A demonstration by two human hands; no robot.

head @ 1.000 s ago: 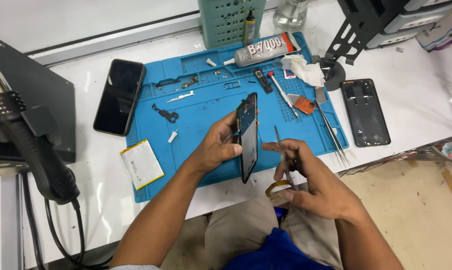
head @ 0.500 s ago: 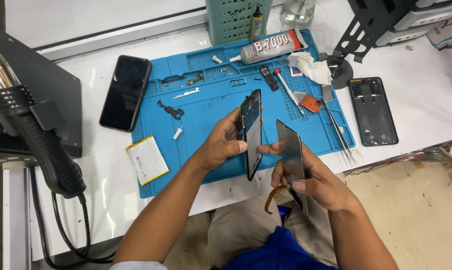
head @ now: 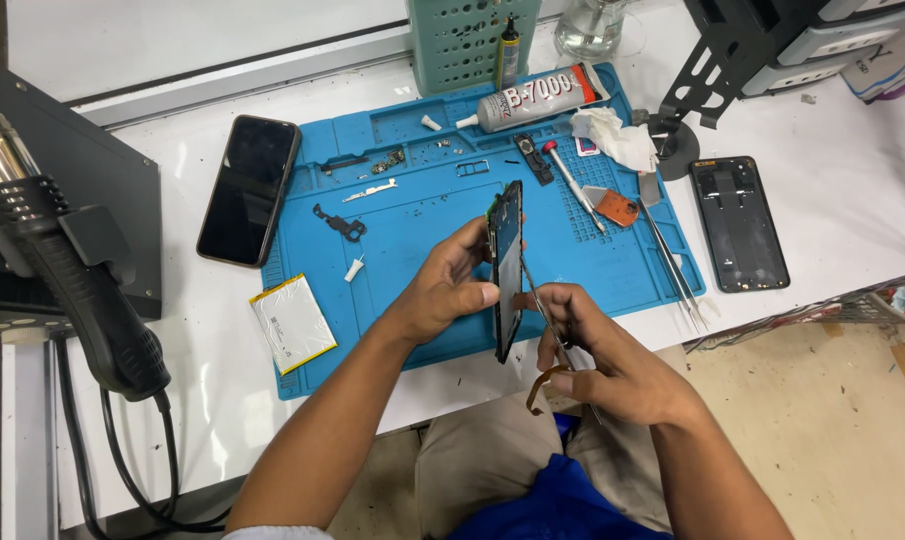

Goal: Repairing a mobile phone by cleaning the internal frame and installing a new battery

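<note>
My left hand grips a dark opened phone body, held up on its long edge over the front of the blue work mat. My right hand pinches a thin flat panel, seen edge-on and lying close against the phone body's right side. An amber flex ribbon curls down beneath my right fingers. Both hands hover just above the table's front edge.
On the mat lie small screws and parts, a glue tube, a screwdriver, an orange pick, tissue and tweezers. A black phone, battery, back cover and hot-air gun surround it.
My right hand showed the dark panel's flat face half a second ago; it has turned the panel edge-on and brought it left against the phone body. My left hand has stayed put.
</note>
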